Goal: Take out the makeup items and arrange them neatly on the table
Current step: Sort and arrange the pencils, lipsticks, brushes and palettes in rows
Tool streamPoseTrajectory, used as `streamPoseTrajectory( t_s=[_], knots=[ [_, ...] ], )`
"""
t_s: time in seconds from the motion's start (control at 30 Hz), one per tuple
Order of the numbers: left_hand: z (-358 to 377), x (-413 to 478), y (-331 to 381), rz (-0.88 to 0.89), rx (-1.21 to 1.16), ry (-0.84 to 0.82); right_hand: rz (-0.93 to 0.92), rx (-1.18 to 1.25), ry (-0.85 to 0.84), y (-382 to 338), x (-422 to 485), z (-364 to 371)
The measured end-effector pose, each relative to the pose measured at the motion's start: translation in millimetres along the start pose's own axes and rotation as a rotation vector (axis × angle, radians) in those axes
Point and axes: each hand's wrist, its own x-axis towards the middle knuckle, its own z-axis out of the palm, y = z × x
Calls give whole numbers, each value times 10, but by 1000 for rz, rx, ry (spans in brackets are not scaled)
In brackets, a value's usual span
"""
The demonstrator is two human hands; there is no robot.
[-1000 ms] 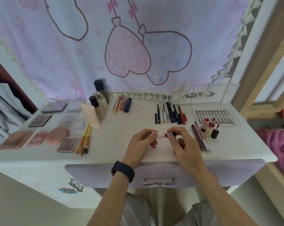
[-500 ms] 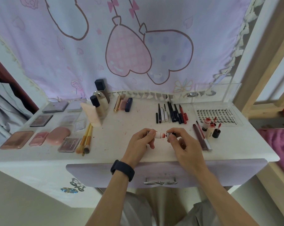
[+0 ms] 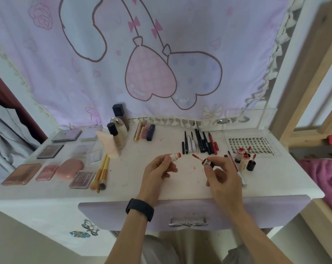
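Lip gloss tube (image 3: 174, 157) in left hand (image 3: 157, 173), gripped by curled fingers and thumb; short white plastic cylinder, red-stained open mouth tilted toward 2 o'clock, held just above centre of table (image 3: 134, 180). Right hand (image 3: 221, 177) pinching dark cap (image 3: 207, 162) between thumb and fingertips. Thin wand with fuzzy red tip (image 3: 196, 156) poking toward 10 o'clock, apart from tube mouth.

Smooth black wristband (image 3: 139, 206) on left wrist. Tabletop white, matte, with pink-red smudges (image 3: 193, 167) between both hands.

- 9 o'clock: flat rectangular compacts (image 3: 21, 174), bronze and pink, glossy; rounded pebble-shaped pink case (image 3: 70, 168); dark square palettes (image 3: 50, 151) behind.
- 8 o'clock: two yellow-handled brushes (image 3: 102, 171) side by side, soft bristles toward near edge.
- 11 o'clock: upright bottles (image 3: 120, 133) with black caps, soft peach squeeze tube (image 3: 109, 144) just beside.
- 12 o'clock: gold, pink and navy lipstick cases (image 3: 145, 130) lying together.
- 1 o'clock: slim black and red pencils (image 3: 201, 142), roughly parallel.
- 2 o'clock: clear flat lash tray (image 3: 251, 144); small round red-stained pots (image 3: 246, 161) just in front.
- 6 o'clock: lilac drawer (image 3: 108, 214), silver bow-shaped handle.

Thin lilac printed cloth (image 3: 66, 73) with heart shapes hanging behind.
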Motion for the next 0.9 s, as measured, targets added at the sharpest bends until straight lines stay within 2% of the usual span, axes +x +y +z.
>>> streamPoseTrajectory(
  t_s=[0.13,0.27,0.37,0.47,0.53,0.63,0.7,0.8,0.9],
  knots=[
    [-22,28,73,-98,-164,45,86,48,44,-80,13,4],
    [-32,88,150,-183,-228,73,295,272,77,-191,63,-22],
    [-11,72,208,-191,-183,56,533,613,44,-324,54,-143],
    [145,-12,269,-148,-65,-17,613,696,-46,-357,-52,-406],
    [307,-96,325,-94,51,-77,609,673,-63,-333,-154,-615],
    [641,-229,370,-7,221,-160,567,569,11,-300,-261,-952],
    [858,-300,333,36,297,-206,525,425,60,-305,-279,-1145],
    [1176,-380,190,70,400,-258,464,172,48,-316,-253,-1405],
    [1427,-399,54,116,496,-236,410,-27,39,-253,-177,-1554]
  ],
)
